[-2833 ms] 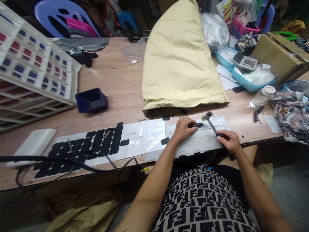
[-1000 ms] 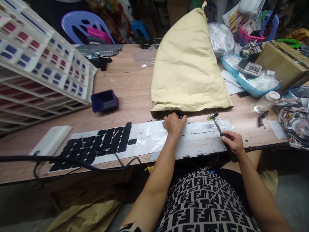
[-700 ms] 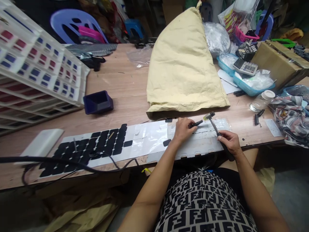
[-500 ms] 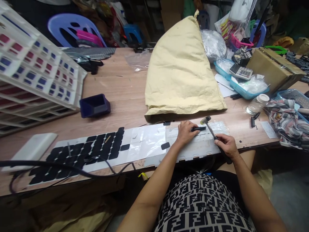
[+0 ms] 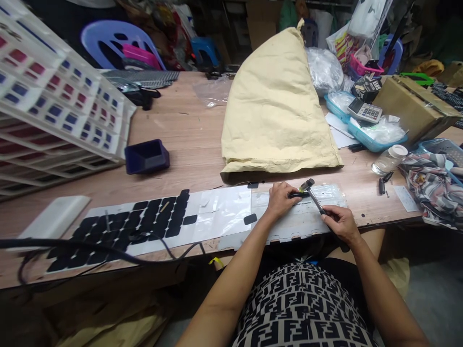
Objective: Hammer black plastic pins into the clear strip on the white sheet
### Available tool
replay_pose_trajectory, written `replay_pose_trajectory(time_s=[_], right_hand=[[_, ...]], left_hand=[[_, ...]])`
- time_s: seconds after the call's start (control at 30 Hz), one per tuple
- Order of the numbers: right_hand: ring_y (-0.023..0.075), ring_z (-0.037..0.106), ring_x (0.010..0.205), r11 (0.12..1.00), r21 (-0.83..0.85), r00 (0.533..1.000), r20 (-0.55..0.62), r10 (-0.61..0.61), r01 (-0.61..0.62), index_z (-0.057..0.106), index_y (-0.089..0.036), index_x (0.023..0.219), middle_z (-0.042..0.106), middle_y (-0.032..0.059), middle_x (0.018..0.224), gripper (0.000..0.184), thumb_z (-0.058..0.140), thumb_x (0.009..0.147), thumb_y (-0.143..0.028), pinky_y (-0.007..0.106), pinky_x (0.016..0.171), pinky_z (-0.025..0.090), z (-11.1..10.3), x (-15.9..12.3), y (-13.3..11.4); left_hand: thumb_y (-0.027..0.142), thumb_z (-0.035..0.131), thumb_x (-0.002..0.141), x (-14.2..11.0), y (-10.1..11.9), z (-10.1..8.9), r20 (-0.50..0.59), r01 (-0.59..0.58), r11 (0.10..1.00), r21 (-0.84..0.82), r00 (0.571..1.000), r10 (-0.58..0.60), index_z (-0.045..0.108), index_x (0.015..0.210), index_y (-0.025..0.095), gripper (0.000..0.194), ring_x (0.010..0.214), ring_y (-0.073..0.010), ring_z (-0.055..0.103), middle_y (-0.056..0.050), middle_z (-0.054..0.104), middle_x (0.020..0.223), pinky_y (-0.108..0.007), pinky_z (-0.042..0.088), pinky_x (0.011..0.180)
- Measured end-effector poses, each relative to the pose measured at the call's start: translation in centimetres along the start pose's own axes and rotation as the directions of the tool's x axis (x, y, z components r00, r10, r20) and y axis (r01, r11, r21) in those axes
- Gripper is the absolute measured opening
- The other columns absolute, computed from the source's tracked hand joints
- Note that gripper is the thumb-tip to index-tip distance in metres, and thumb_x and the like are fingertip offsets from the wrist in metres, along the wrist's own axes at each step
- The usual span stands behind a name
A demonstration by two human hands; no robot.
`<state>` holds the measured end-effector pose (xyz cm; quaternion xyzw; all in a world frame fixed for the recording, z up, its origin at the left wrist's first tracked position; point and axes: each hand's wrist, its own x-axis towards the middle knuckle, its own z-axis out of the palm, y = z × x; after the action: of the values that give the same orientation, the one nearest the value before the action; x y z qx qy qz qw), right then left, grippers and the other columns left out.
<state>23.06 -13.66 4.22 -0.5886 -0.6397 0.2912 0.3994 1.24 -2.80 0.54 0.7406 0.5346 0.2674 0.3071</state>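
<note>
My left hand (image 5: 281,198) is closed on a thin black rod-like piece (image 5: 298,195), holding it flat on the long pale strip (image 5: 289,221) at the table's near edge. My right hand (image 5: 339,223) grips the handle of a small hammer (image 5: 310,190), whose head rests right at the tip of the black piece. A loose black pad (image 5: 250,219) lies on the strip just left of my left wrist. Further left, a white sheet (image 5: 217,212) carries several black pads (image 5: 144,226) in rows.
A big tan paper sack (image 5: 278,106) lies just behind my hands. A dark blue tray (image 5: 146,156) and stacked white racks (image 5: 54,111) stand at left. Blue baskets (image 5: 369,135), a calculator (image 5: 364,111), a jar (image 5: 388,160) and patterned cloth (image 5: 434,183) crowd the right. A black cable (image 5: 90,246) crosses the near left edge.
A second ago my left hand reached back to the foot of the sack, then returned to the strip with the black piece. The hammer head has come down onto its tip.
</note>
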Motion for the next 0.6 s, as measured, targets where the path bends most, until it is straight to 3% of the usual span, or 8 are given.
replay_pose_trajectory(time_s=[0.27,0.4,0.47,0.53,0.6], right_hand=[[0.0116,0.049,0.048,1.0,0.0,0.998,0.067,0.014,-0.014,0.077,-0.017,0.096,0.065,0.0013,0.065,0.023,0.068,0.081,-0.032,0.026,0.047,0.044,1.2,0.1,0.1],[0.0151,0.056,0.054,0.999,-0.037,0.999,-0.029,0.015,-0.016,0.077,-0.017,0.098,0.068,0.0036,0.071,0.026,0.068,0.082,-0.035,0.028,0.052,0.049,-0.2,0.2,0.7],[0.0161,0.057,0.055,0.986,-0.167,0.99,-0.135,-0.039,0.016,0.077,-0.017,0.099,0.069,0.0048,0.072,0.026,0.067,0.082,-0.035,0.03,0.055,0.051,-1.5,0.4,1.2],[0.0179,0.058,0.058,0.923,-0.384,0.963,-0.233,-0.135,0.037,0.077,-0.018,0.099,0.071,0.0071,0.076,0.025,0.067,0.082,-0.032,0.033,0.063,0.053,-3.1,0.7,1.9],[0.0215,0.061,0.065,0.829,-0.559,0.934,-0.295,-0.202,0.003,0.078,-0.017,0.097,0.072,0.0092,0.077,0.023,0.066,0.082,-0.029,0.037,0.07,0.053,-4.7,1.0,2.8]], left_hand=[[0.034,0.08,0.076,0.0,0.4,-0.1,-0.007,0.026,1.0,-0.002,1.0,-0.026,0.075,0.092,0.028,0.018,0.103,-0.0255,0.051,-0.001,0.064,0.096,-0.042,0.038,0.094],[0.031,0.08,0.076,0.2,0.7,-0.4,-0.007,0.025,1.0,-0.004,1.0,-0.025,0.075,0.092,0.027,0.018,0.105,-0.0256,0.051,-0.002,0.065,0.097,-0.042,0.039,0.096],[0.031,0.08,0.076,-0.8,1.0,-0.9,-0.009,-0.033,0.999,0.004,0.999,0.033,0.075,0.092,0.027,0.017,0.109,-0.0263,0.05,-0.003,0.064,0.101,-0.042,0.039,0.098],[0.032,0.08,0.076,-3.2,1.4,-1.4,0.01,-0.166,0.986,0.013,0.986,0.166,0.076,0.091,0.027,0.016,0.115,-0.0274,0.049,-0.005,0.063,0.11,-0.043,0.038,0.102],[0.034,0.081,0.076,-6.8,1.9,-2.2,0.05,-0.351,0.936,0.01,0.935,0.35,0.077,0.091,0.028,0.016,0.123,-0.0288,0.045,-0.005,0.06,0.123,-0.045,0.034,0.106]])
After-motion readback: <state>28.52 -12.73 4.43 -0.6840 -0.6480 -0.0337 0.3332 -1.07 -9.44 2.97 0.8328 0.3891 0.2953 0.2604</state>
